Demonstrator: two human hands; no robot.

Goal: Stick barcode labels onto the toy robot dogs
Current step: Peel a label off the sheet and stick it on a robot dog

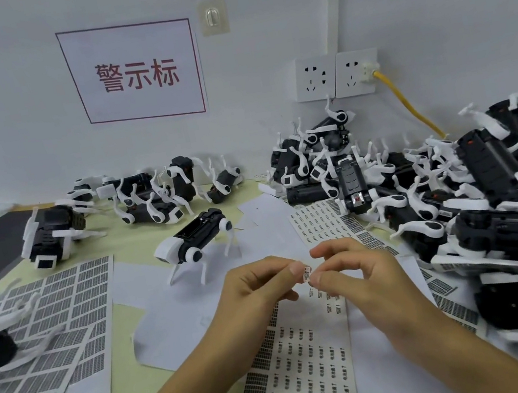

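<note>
Fingers: we pinch one small barcode label (306, 272) between both hands, the left hand (254, 296) gripping it with thumb and forefinger, the right hand (360, 277) nipping its other edge with thumb and fingertip; the remaining fingers curl loosely.
Label position: we hold it in the air just above the label sheet (302, 372) lying on the table (127, 240), clear of every dog.
Nearest dog: one toy robot dog (194, 242) stands upright on its legs beyond our hands, apart from them; none is in our grip.
Other dogs: a heap (456, 182) lies to the right and a looser group (154, 197) sits near the wall; we cannot tell which already carry labels.
Risk, glue: we judge the label may fold and stick to itself or to a fingertip, since both hands touch it.
Risk, placement: with no hand free to steady a dog, we may push the standing one over or set the label crooked.
Risk, mix-up: labelled and unlabelled dogs may get confused.
</note>
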